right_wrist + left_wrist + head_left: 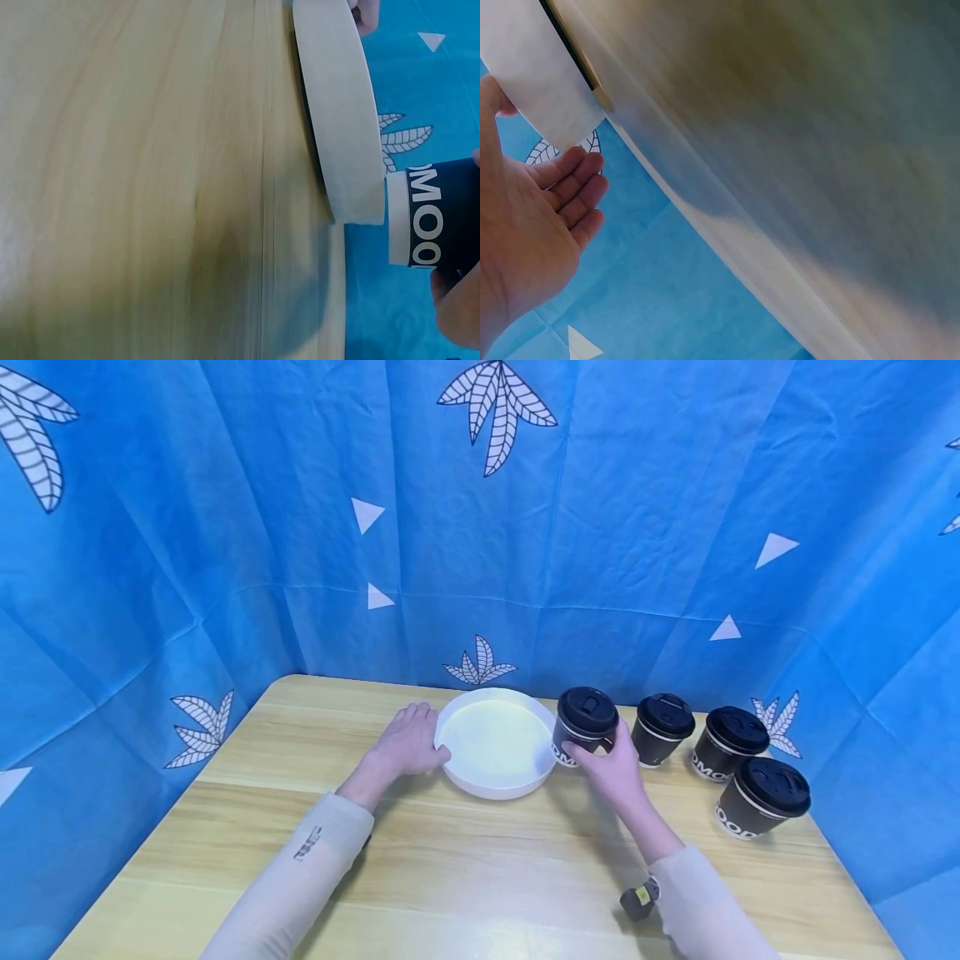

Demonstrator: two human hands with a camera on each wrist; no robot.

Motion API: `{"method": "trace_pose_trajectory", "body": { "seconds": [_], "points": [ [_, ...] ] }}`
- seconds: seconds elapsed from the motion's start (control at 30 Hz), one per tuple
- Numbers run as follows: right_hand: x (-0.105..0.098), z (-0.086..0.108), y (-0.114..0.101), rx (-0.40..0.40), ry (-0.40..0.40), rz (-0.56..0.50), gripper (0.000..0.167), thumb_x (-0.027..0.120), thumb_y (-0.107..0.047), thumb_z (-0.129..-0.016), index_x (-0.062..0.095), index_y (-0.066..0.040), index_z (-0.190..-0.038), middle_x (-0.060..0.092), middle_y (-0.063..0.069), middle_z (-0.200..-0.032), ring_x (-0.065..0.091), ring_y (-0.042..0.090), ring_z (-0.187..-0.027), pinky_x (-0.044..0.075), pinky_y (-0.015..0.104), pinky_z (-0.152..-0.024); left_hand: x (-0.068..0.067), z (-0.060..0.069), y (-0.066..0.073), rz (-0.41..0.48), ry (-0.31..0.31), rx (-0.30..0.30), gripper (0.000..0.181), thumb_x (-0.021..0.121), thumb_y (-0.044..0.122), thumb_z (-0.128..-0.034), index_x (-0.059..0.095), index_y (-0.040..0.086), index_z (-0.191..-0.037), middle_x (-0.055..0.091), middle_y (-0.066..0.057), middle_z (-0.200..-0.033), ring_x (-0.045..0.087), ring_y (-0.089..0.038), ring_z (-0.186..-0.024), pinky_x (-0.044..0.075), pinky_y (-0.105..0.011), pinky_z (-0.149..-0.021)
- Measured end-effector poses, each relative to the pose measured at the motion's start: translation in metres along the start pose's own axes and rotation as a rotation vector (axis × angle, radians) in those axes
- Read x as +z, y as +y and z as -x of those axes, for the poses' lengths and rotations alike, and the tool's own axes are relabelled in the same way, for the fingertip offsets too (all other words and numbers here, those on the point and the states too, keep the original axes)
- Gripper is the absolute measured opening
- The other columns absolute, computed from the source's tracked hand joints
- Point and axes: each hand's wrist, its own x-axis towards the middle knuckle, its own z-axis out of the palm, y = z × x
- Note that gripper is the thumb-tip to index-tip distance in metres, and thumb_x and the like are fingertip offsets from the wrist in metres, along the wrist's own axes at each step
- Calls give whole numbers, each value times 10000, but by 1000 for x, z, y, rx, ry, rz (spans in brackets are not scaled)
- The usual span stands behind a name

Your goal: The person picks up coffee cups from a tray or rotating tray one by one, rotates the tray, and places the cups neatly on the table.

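Note:
In the head view, my right hand (617, 768) grips a black paper coffee cup (573, 745) with a black lid, its thumb and fingers around the side. The right wrist view shows this cup (429, 217) raised off the table, its white base close to the tray's rim. A round white tray (497, 789) with a low wall lies on the table, its inside bare. My left hand (405, 745) holds the tray's left side, thumb at the near rim and fingers farther back. In the left wrist view, its fingertips (592, 161) touch the tray wall (547, 82).
Three more lidded black cups stand to the right: one nearest the held cup (654, 745), another behind (712, 758) and one closest to me (750, 810). A wooden table (465, 877) carries everything. Blue patterned cloth (480, 543) hangs around it.

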Motion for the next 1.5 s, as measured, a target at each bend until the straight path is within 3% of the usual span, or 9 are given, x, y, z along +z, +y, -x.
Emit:
{"method": "trace_pose_trajectory", "body": {
  "seconds": [0.87,1.5],
  "points": [
    [-38,17,12,-5,13,57,858,852,-72,-824,378,-28,-1538,524,176,-1457,504,322,-1362,353,469,-1196,-1,2,2,2,-1,4,677,658,425,-879,546,-55,-1343,555,-161,-1244,461,-317,-1137,392,-491,-1096],
    [-74,39,25,121,8,166,899,864,-235,-847,342,-41,-1553,488,248,-1507,449,426,-1420,326,575,-1192,-1,1,2,-5,1,1,692,645,438,-871,548,-64,-1337,553,-162,-1221,463,-314,-1121,399,-484,-1086]
  ]
}}
